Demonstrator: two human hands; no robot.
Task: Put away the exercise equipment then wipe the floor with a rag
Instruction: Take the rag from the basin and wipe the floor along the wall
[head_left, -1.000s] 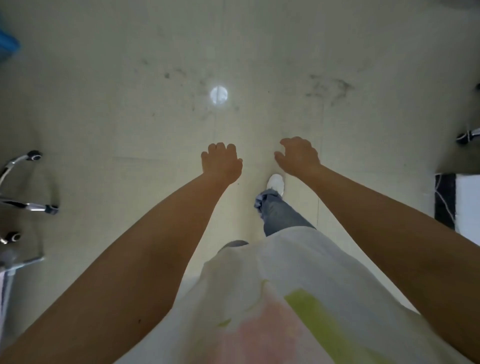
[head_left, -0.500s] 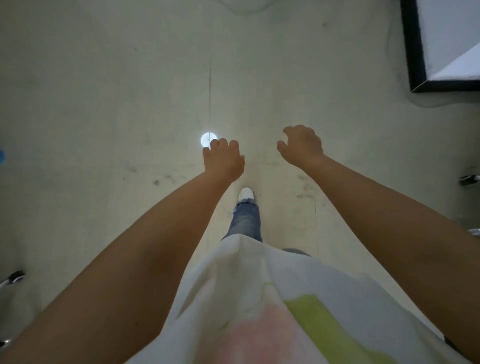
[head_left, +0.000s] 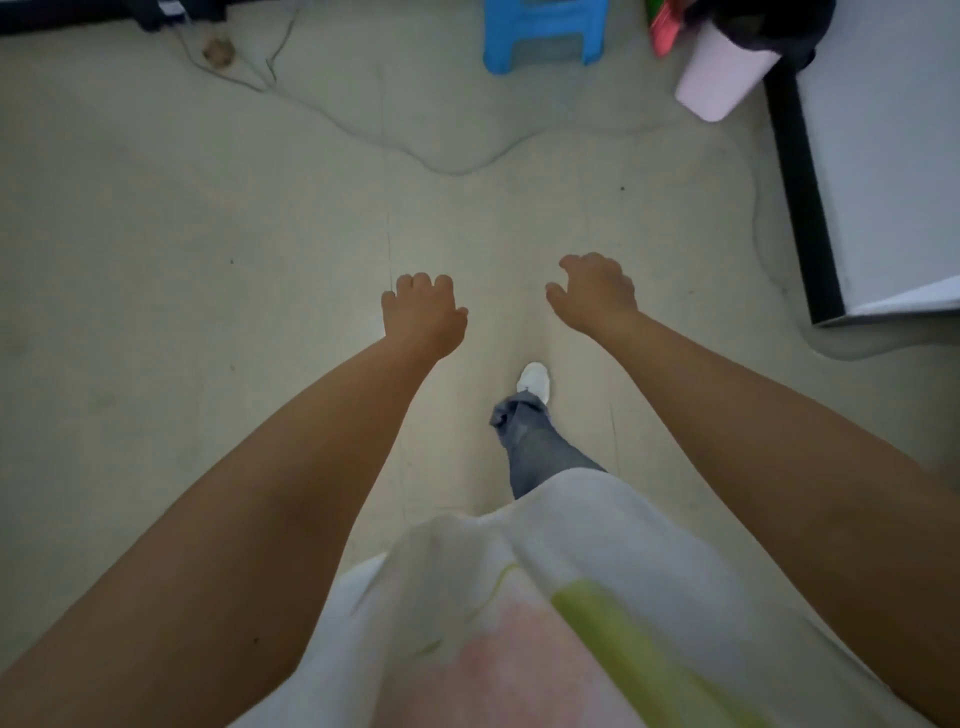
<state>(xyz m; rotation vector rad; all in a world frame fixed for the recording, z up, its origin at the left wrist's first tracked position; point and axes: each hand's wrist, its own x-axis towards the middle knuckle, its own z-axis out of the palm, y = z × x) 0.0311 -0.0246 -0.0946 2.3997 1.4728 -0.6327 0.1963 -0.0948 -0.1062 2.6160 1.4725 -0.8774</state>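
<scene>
Both your hands hang out in front of you over the floor (head_left: 208, 218), holding nothing: the left hand (head_left: 423, 317) has its fingers loosely curled under, the right hand (head_left: 597, 296) droops half open. No rag or exercise equipment shows anywhere here, so neither hand is nearer. Far ahead stand a blue stool (head_left: 545, 31) and a white bin (head_left: 722, 73), right of it.

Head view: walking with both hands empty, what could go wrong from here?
1. The thin cable trails loose over the floor ahead; the stepping white shoe might snag it.
2. The blue stool and tilted pale bin stand ahead, so a bump is possible.
3. The left hand and right hand hold no rag.
</scene>
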